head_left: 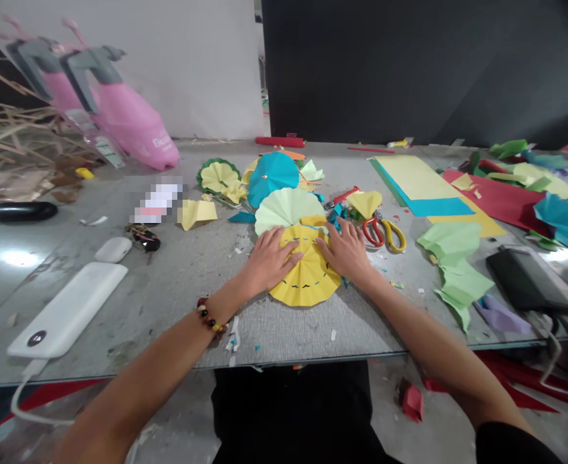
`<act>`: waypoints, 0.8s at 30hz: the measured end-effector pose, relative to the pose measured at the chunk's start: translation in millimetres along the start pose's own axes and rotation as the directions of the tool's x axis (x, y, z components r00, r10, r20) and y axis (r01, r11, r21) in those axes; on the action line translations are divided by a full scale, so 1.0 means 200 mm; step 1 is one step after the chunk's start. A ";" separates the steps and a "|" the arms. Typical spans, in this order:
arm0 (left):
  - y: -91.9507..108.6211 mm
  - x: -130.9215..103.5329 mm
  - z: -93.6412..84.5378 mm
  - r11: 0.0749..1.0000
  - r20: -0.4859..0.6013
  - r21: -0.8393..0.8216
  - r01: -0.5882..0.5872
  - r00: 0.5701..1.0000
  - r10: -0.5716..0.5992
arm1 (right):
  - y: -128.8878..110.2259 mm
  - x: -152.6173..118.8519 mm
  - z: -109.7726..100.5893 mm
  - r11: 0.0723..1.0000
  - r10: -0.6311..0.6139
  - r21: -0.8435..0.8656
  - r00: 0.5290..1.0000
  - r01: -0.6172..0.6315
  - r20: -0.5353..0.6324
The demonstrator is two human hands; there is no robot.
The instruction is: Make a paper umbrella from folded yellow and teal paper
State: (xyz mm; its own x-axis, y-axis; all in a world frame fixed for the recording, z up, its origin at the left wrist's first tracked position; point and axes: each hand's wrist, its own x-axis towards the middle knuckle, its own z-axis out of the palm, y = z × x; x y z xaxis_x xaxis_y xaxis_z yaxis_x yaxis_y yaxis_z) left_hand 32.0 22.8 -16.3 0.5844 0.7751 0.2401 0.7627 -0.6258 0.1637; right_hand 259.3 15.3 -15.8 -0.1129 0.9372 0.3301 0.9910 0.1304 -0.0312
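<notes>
A round, pleated yellow paper disc with small cut-outs lies on the table in front of me. My left hand rests on its left side, fingers stretched out over the paper. On its upper right lies my right hand, its fingers also extended and slightly spread. Just behind the disc, a pale green pleated paper fan touches its top edge. Beyond that sits a blue pleated disc. Scissors with red and yellow handles lie to the right of my right hand.
Pink spray bottles stand at the back left. A white power bank with a cable lies at the left. Coloured sheets and crumpled green paper lie at the right, beside a black device. Paper scraps dot the table.
</notes>
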 end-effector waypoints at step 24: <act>-0.05 0.01 0.03 0.990 -0.087 -0.135 0.047 0.994 -0.059 | 0.29 0.51 -0.07 0.982 0.187 -0.048 0.967 -0.181 0.174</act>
State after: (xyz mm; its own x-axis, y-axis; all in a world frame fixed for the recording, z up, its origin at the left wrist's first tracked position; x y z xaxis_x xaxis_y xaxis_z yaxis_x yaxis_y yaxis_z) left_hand 27.5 32.0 -23.3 0.5116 0.8004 0.3125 0.7449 -0.5945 0.3030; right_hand 307.2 114.3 28.5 0.0635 0.9867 0.1497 0.9973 -0.0574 -0.0451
